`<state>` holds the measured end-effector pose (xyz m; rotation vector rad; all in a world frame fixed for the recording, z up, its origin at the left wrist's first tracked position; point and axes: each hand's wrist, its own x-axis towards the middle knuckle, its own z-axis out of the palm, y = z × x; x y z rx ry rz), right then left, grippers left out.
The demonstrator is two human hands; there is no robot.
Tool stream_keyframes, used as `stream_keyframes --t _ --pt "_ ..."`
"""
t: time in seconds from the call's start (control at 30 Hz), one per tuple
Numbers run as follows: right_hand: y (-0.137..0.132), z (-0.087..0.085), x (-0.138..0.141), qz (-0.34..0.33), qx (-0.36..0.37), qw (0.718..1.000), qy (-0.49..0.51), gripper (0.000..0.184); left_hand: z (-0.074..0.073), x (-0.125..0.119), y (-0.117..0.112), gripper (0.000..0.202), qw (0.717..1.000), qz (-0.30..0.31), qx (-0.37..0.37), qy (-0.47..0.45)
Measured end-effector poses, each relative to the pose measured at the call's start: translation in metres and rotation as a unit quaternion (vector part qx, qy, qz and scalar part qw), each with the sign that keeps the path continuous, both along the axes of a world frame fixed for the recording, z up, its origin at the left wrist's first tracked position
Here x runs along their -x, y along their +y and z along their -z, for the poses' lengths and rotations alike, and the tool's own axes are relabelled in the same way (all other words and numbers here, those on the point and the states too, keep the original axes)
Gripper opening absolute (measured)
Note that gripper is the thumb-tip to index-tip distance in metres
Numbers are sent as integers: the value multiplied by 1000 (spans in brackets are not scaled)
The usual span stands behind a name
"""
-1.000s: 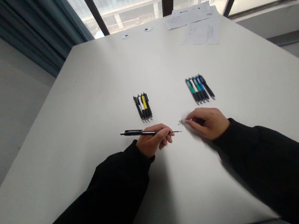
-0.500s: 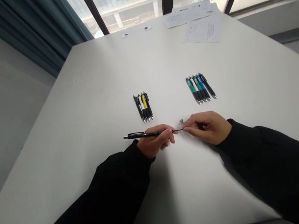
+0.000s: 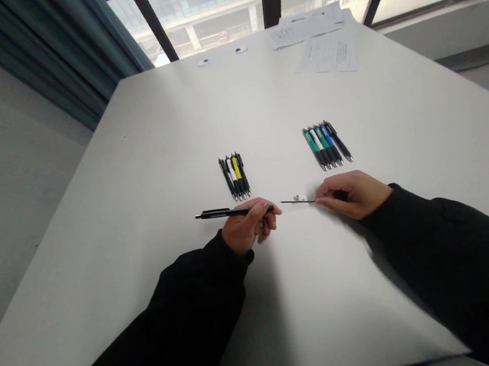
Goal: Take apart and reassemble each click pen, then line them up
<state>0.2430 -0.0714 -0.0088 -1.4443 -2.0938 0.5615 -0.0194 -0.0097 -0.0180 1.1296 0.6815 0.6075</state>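
My left hand (image 3: 250, 224) is closed around a black pen barrel (image 3: 217, 213), which lies level with its clip and push button pointing left. Between thumb and finger, my right hand (image 3: 350, 194) pinches the right end of a thin dark pen refill (image 3: 298, 201). The refill's free left end is a short gap away from the barrel's open right end. On the table just behind the refill is a small silvery pen tip (image 3: 296, 198); a tiny piece beside it is too small to make out.
Behind my left hand lies a row of several pens (image 3: 235, 177), black, white and yellow. A second row of pens (image 3: 327, 145), green, white, blue and black, is farther right. Paper sheets (image 3: 326, 52) rest at the white table's (image 3: 166, 133) far edge, before the window.
My right hand has moved right, drawing the refill out of the pen barrel, so a gap now shows between them. The left hand keeps its hold on the barrel.
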Motion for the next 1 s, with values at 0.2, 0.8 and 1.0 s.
stream_keyframes --t 0.2,0.8,1.0 --pt "1 2 3 -37 -32 995 -84 20 -2 0 0 43 1000 -2 28 1" --pt "3 5 5 -3 -72 991 -108 20 -3 0 0 44 1000 2 18 14" --pt "0 -3 9 5 -95 994 -52 18 -1 0 0 54 1000 24 -12 8"
